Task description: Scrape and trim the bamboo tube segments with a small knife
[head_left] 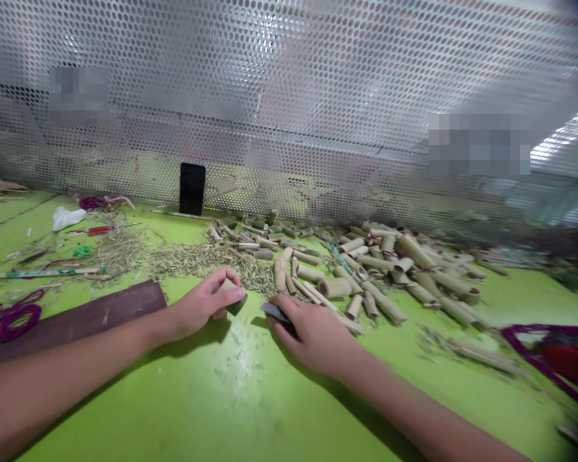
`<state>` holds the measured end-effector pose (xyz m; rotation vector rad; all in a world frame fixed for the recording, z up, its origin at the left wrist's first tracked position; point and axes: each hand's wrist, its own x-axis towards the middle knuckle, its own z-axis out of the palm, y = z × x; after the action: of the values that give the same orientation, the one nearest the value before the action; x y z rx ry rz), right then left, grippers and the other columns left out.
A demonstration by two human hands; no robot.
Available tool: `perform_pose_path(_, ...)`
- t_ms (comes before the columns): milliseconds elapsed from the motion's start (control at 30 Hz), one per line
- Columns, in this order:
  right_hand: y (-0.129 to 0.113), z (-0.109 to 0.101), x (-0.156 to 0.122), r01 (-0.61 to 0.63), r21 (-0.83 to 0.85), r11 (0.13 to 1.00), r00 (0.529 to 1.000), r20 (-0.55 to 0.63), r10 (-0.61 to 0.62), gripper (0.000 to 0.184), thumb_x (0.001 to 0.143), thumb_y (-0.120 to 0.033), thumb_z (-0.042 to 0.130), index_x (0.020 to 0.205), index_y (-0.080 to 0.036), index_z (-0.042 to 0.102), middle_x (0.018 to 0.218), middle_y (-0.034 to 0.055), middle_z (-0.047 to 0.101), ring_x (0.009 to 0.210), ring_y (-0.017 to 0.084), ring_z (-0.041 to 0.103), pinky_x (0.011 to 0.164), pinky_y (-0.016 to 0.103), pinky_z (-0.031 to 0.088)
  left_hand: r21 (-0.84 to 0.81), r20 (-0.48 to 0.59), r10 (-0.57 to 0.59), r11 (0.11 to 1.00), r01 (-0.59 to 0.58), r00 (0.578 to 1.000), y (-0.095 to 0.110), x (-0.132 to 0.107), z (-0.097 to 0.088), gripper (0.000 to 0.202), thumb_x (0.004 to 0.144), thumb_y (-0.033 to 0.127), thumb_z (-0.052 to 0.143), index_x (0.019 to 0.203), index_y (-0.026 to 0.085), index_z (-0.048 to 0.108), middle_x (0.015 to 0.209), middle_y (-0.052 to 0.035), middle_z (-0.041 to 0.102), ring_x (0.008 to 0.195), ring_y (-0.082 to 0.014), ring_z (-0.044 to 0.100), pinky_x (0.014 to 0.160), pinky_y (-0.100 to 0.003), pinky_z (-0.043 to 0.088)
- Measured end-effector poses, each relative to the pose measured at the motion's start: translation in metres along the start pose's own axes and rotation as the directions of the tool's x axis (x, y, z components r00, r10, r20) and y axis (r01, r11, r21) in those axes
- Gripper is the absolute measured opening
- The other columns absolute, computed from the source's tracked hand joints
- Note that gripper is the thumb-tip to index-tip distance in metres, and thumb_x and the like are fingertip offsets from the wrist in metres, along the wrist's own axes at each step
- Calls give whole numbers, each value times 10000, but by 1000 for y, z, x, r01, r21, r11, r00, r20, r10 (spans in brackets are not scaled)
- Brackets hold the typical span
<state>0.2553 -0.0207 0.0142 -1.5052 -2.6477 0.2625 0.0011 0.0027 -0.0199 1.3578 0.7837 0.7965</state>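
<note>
Green table [192,410], perforated metal screen [318,77] behind. Left hand [205,305] half-curled, contents unclear; right hand [315,333] closed round knife [275,312].

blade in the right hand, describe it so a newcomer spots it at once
On the bright green table, a heap of cut bamboo pieces lies to the picture's right, with the right hand at its near left edge. The blade pokes out of that hand toward the left hand. Its flat grey metal sets it apart from the tan, rounded bamboo.
</note>
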Motion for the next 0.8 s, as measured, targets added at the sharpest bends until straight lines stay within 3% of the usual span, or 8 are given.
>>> perform_pose_path(200,0,-1,1,0,5,1000,1000,3,0,230,1026,-299,458,1137,-185,624,914,89,761,687,208,656,603,308,402,120,56,43,991,-50,997,13,-2,5,371,992,558,614,1139,235,723,742,4,554,602,-132,444,534,-251,312)
perform_pose_path(300,-1,-1,1,-6,24,1000,1000,19,6,241,1029,-294,453,1143,-184,634,897,88,753,666,204,650,583,306,411,235,113,43,970,-69,993,16,-5,7,430,993,542,609,1243,216,736,723,5,568,590,-127,412,538,-255,289)
perform_pose_path(433,-1,-1,1,-20,51,998,999,42,17,259,1039,-287,444,1168,-182,643,942,97,758,686,209,665,587,313,447,435,213,33,892,-125,976,17,-11,11,491,942,520,683,1332,222,672,779,6,625,656,-141,492,610,-259,350)
perform_pose_path(500,-2,-1,1,-22,29,999,999,40,21,254,1033,-282,456,1169,-177,644,965,100,762,720,220,676,617,326,463,525,215,37,838,-147,976,18,-14,14,463,919,479,709,1303,229,639,833,-1,660,699,-161,542,643,-270,381)
perform_pose_path(633,-2,-1,1,-22,20,1000,999,34,21,231,1020,-259,471,1153,-176,642,984,100,764,749,223,686,640,326,472,624,246,170,725,-290,954,19,-14,19,282,940,431,673,1122,217,667,1068,-71,689,913,-234,620,810,-342,464)
perform_pose_path(800,-1,0,2,-18,28,999,999,36,17,231,1029,-267,467,1154,-176,639,942,91,760,695,217,673,608,319,451,669,133,212,701,-245,968,16,-10,19,355,1064,463,479,1237,216,665,1196,-120,677,1104,-294,618,977,-442,462)
